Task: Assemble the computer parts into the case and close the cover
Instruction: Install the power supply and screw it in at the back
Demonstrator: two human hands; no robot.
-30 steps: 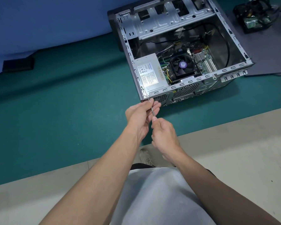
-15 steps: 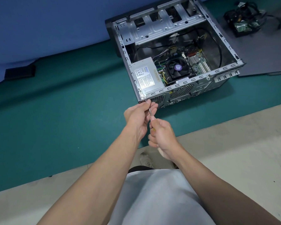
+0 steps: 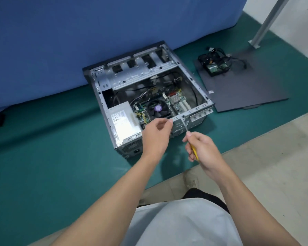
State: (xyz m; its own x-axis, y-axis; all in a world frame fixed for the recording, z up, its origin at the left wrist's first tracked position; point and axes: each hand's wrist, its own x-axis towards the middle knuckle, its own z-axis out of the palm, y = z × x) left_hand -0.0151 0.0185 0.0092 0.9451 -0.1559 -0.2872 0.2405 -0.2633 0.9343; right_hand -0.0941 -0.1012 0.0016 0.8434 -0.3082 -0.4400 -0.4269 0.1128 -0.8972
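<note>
Yellow-handled steel screwdriver (image 3: 194, 150) is gripped in right hand (image 3: 204, 150), tip at near rim of open grey metal computer case (image 3: 128, 77) mid-frame; left hand (image 3: 156, 134) is curled, contents cannot be told; green motherboard (image 3: 178, 101) could be gouged if tip is slipped.

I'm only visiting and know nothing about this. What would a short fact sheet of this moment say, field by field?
Computer case: lies open on the green floor
Inside: power supply, fan
Cover: off, flat on the floor right of the case
On the cover: black part with cables
Right hand: grips a yellow-handled screwdriver, tip at the case's near edge
Left hand: fingers curled beside that edge; contents too small to tell
</note>
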